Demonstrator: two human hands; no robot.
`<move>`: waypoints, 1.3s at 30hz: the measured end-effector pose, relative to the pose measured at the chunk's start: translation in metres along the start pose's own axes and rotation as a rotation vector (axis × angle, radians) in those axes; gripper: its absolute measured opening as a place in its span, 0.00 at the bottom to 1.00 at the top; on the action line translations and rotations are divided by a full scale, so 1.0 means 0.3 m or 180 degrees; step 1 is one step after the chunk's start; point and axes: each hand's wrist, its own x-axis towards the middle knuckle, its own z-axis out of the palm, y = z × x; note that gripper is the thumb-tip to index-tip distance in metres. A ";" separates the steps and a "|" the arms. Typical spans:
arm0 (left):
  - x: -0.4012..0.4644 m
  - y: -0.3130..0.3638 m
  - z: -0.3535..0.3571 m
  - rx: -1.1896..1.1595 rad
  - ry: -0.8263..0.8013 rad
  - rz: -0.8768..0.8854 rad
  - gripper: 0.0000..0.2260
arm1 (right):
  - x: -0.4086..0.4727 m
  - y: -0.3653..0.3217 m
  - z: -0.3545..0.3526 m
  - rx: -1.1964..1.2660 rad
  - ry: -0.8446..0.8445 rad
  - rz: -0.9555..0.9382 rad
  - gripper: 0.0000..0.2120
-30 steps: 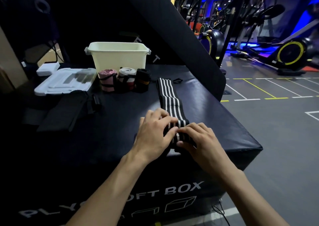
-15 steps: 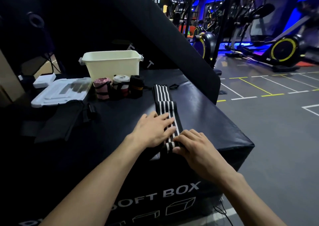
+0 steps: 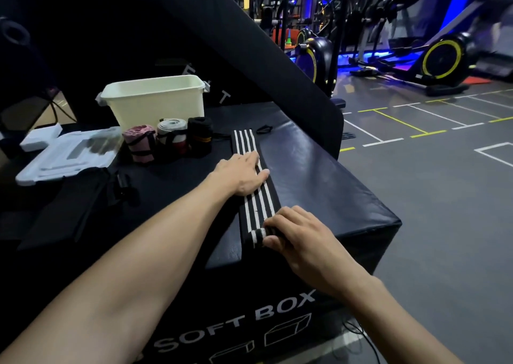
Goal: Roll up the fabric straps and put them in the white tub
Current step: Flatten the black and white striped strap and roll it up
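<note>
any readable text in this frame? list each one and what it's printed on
"SOFT BOX": white capitals on the front face of the black padded box; anything left of "SOFT" is hidden by the left forearm.
"T": a white letter on the slanted black pad behind the white tub; the letters above it are too dark and cut off to read.
No readable text on the striped strap, the rolled straps or the tub.

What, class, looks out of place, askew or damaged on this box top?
Nothing looks damaged or spilled. The striped strap lies flat and straight, its near end started into a small roll under the right hand; the left hand presses it flat. Three rolled straps stand beside the white tub, not inside it.
</note>
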 end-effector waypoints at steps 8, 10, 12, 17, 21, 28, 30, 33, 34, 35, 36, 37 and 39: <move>0.147 -0.086 0.056 -0.0167 -0.0047 0.0058 0.26 | 0.011 0.011 -0.001 0.0050 -0.0050 -0.0064 0.17; 0.154 -0.095 0.071 -0.0467 0.0346 0.0254 0.20 | 0.013 0.012 0.000 0.0062 -0.0061 -0.0077 0.17; 0.160 -0.101 0.082 -0.0642 0.0751 0.0541 0.12 | 0.014 0.013 0.003 0.0074 -0.0003 -0.0134 0.16; 0.183 -0.127 0.101 -0.1240 0.0698 0.0788 0.12 | 0.014 0.015 0.011 0.0007 0.0101 -0.0235 0.12; 0.193 -0.115 0.081 -0.1157 0.0506 0.0660 0.06 | 0.019 0.009 0.009 -0.0187 0.0147 -0.0298 0.14; 0.181 -0.113 0.093 -0.1068 0.1288 0.0872 0.05 | 0.029 -0.002 0.002 -0.0144 -0.0006 -0.0107 0.10; 0.182 -0.114 0.090 -0.1229 0.1174 0.0973 0.05 | 0.035 -0.004 0.003 -0.0159 -0.0065 -0.0063 0.12; 0.177 -0.121 0.083 -0.1228 0.1014 0.1002 0.06 | 0.040 -0.008 0.006 -0.0177 -0.0098 -0.0037 0.12; 0.169 -0.128 0.074 -0.1191 0.0902 0.1016 0.07 | 0.042 -0.009 0.008 -0.0173 -0.0107 -0.0017 0.13; 0.157 -0.137 0.061 -0.1193 0.0723 0.1043 0.09 | 0.044 -0.011 0.009 -0.0158 -0.0112 0.0008 0.14; 0.142 -0.148 0.046 -0.1236 0.0475 0.1103 0.12 | 0.045 -0.013 0.011 -0.0134 -0.0112 0.0031 0.14; 0.124 -0.159 0.031 -0.1318 0.0195 0.1201 0.14 | 0.046 -0.016 0.012 -0.0117 -0.0100 0.0040 0.14; 0.096 -0.174 0.013 -0.1398 -0.0292 0.1405 0.14 | 0.051 -0.021 0.016 -0.0151 -0.0028 0.0027 0.14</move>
